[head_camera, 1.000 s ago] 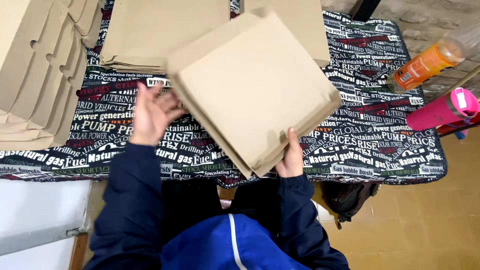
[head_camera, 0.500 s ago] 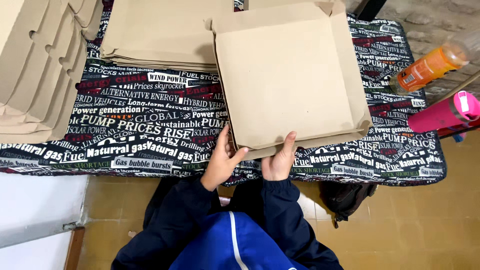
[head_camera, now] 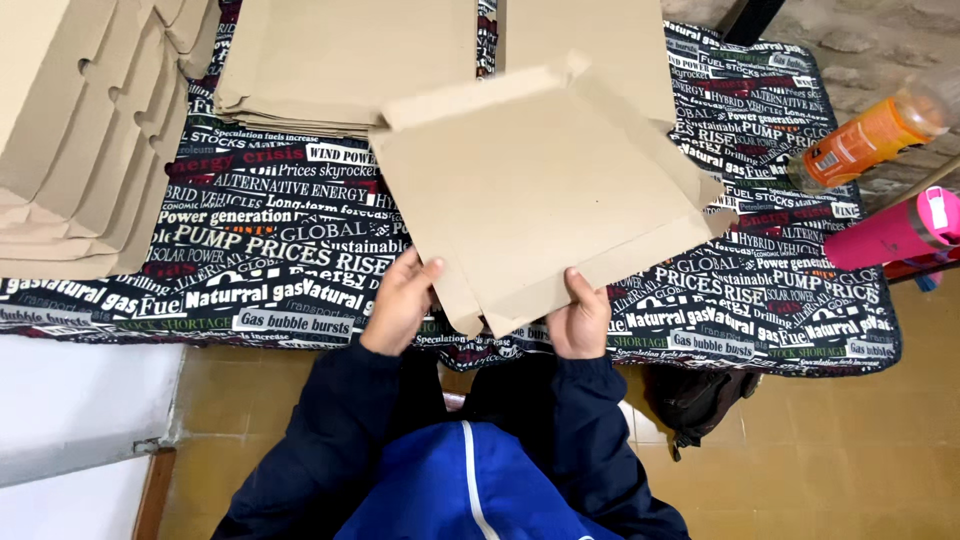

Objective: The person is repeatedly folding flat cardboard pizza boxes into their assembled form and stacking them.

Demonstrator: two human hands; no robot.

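Both arms reached forward from the body in dark blue sleeves, elbows bent and tucked close, forearms angled slightly inward. The left hand was held palm-inward at the table's near edge, fingers curled and thumb raised, closed in a pinch grip. The right hand sat level with it and a little apart, thumb on top and fingers tucked underneath, also gripping. Both wrists were nearly straight, with the cuffs drawn down to them.
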